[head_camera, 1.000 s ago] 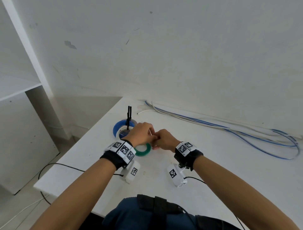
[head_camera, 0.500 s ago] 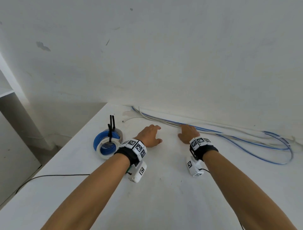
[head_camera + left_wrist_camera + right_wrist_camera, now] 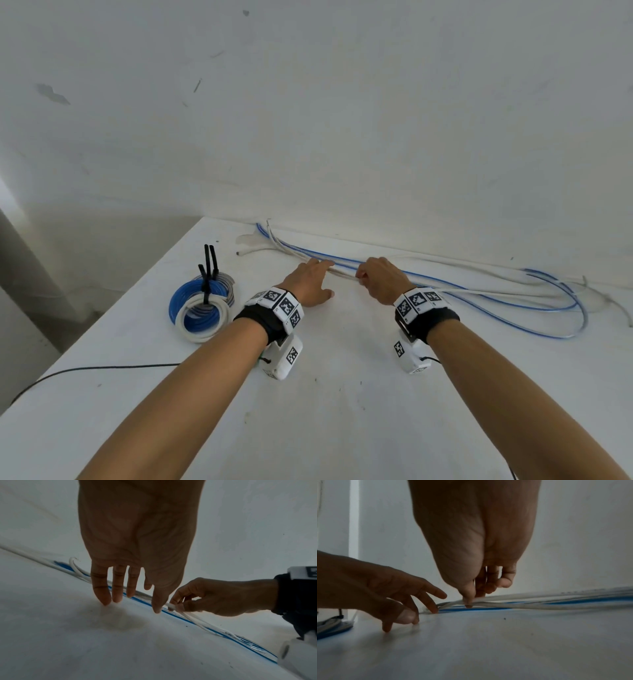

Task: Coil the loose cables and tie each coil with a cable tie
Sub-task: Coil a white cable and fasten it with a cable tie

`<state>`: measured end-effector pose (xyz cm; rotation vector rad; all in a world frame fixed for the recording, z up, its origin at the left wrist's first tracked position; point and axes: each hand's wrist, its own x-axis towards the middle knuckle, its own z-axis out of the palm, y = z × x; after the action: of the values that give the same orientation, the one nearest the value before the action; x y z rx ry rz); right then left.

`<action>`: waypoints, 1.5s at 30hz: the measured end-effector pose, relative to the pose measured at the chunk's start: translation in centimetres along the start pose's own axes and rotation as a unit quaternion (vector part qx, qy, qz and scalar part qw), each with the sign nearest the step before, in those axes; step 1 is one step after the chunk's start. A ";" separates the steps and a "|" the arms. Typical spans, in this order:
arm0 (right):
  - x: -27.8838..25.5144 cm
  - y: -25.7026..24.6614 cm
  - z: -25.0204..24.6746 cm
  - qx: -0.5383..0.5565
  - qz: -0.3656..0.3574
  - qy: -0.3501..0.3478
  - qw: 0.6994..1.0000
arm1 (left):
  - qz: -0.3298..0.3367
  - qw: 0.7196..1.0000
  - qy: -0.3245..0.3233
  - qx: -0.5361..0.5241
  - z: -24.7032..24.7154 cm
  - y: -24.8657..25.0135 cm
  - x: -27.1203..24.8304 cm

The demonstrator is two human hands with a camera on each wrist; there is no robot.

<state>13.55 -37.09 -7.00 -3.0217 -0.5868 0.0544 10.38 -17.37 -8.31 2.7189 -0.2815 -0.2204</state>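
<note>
Loose white cables and blue cables run along the wall at the back of the white table. My right hand pinches one white cable between thumb and fingers and holds it just off the table, as the right wrist view shows. My left hand lies just left of it, fingers straight, tips on the table and on the same cable bundle. The left wrist view also shows the right hand in its pinch.
At the left stand tied coils: a blue coil, a white coil and a grey coil, with black cable ties sticking up. A thin black cord crosses the table's left edge. The wall stands right behind the cables.
Both hands left the green coil near the front and reached back to the loose cables. The right hand went from flat to pinching a white cable.
</note>
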 end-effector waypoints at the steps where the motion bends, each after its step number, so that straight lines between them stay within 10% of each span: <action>1: -0.4 -0.1 -0.5 0.006 -0.009 0.015 1.000 | 0.002 1.000 0.004 -0.010 -0.1 0.1 -0.2; 12: -4.1 -0.9 -6.7 0.191 -0.043 0.244 0.950 | 0.074 0.915 0.382 -0.108 -7.8 3.6 -2.4; 18: -6.8 5.6 -2.0 0.096 0.151 0.118 0.977 | 0.081 0.867 0.458 -0.182 -12.2 4.9 -4.5; 21: -7.8 8.3 -0.9 0.137 0.187 0.102 0.967 | 0.065 0.853 0.457 -0.243 -13.1 5.6 -4.9; 24: -8.2 9.3 -3.0 0.152 0.210 0.264 0.929 | 0.059 0.820 0.420 -0.385 -13.4 7.1 -5.3; 30: -9.2 8.6 -12.3 0.359 0.180 0.557 0.727 | 0.063 0.785 0.394 -0.474 -13.8 9.1 -5.1; 39: -10.2 3.5 -18.4 0.503 0.079 0.589 0.628 | 0.091 0.833 0.395 -0.376 -13.8 8.1 -6.6; 42: -10.3 2.5 -18.6 0.519 0.093 0.585 0.616 | 0.096 0.830 0.334 -0.437 -13.9 7.6 -7.8; 45: -10.4 2.2 -18.2 0.451 0.147 0.533 0.701 | 0.065 0.749 0.269 -0.602 -14.8 7.5 -9.1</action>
<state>5.62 -44.05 11.20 -1.6729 0.0825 -0.9875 3.23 -16.59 9.18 1.3547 -0.0828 0.3355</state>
